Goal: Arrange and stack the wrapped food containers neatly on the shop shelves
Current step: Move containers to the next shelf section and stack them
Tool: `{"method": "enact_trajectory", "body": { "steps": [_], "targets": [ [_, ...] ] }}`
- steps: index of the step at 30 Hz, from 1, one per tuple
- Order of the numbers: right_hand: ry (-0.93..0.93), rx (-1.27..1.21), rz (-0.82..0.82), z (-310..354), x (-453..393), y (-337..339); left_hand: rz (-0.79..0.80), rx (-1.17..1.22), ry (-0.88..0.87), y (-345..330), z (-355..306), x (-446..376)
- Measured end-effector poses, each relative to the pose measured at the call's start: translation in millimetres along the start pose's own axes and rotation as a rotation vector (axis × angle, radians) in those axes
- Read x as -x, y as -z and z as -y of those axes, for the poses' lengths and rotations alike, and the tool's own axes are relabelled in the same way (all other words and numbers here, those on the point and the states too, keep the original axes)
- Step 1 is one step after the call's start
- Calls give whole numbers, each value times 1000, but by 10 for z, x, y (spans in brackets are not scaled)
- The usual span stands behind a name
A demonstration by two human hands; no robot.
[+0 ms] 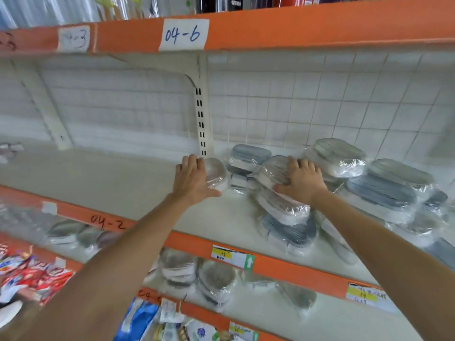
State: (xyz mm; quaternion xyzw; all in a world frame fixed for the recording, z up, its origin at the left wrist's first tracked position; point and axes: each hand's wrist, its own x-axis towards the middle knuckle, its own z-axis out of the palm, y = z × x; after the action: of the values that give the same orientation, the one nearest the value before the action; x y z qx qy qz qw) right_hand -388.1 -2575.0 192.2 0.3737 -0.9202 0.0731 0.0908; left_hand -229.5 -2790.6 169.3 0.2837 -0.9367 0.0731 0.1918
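Head camera looks at a cream shelf [138, 183] with an orange front strip [283, 265]. Both arms reach up to it.

At about 12 o'clock from the left hand [191, 178] stands a slotted metal post [200, 114]. This hand lies flat against the side of a small wrapped box [216, 174] at its 3 o'clock. Its fingers are straight and touch the box; they do not curl round it.

At 3 o'clock from that box, the right hand [301, 179] rests on top of a wrapped box [275, 172] that leans on a tilted pile [286, 217]. The fingers lie spread on the shiny wrap and the thumb sits on the near side. It presses, and I cannot see a real grip.

All the boxes are long with round ends. They have grey or blue-grey lids and pale bottoms. Clear crinkly plastic is pulled tight over each one. I cannot tell what is inside them.

More wrapped boxes stand at 12 o'clock [251, 156] and 2 o'clock [339, 156] from the right hand. A bigger heap [394, 190] sits at 3 o'clock.

A white wire grid [320, 99] covers the back wall. A paper label [183, 34] at the top reads 04-6. Lower shelves hold more wrapped boxes [216, 279] and bright packets [32, 274].
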Motion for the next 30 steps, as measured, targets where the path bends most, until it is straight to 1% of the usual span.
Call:
{"method": "enact_trajectory", "body": {
  "steps": [4, 10, 13, 17, 20, 24, 30],
  "targets": [
    [41, -98, -28, 149, 178, 85, 72, -40, -31, 202, 47, 200],
    [77, -177, -70, 353, 587, 74, 88, -53, -143, 435, 13, 539],
    [74, -207, -56, 479, 937, -12, 111, -37, -183, 419, 37, 911],
    [68, -191, -41, 601, 1543, -169, 168, -5, -171, 333, 168, 1570],
    [61, -190, 17, 670, 2009, -270, 218, 55, -187, 274, 229, 2046],
    [44, -192, 127, 706, 2520, -461, 348, 138, -218, 187, 184, 2542],
    [-74, -252, 254, 543, 2907, -937, 496, 180, -244, -103, -57, 2921]
  ]
}}
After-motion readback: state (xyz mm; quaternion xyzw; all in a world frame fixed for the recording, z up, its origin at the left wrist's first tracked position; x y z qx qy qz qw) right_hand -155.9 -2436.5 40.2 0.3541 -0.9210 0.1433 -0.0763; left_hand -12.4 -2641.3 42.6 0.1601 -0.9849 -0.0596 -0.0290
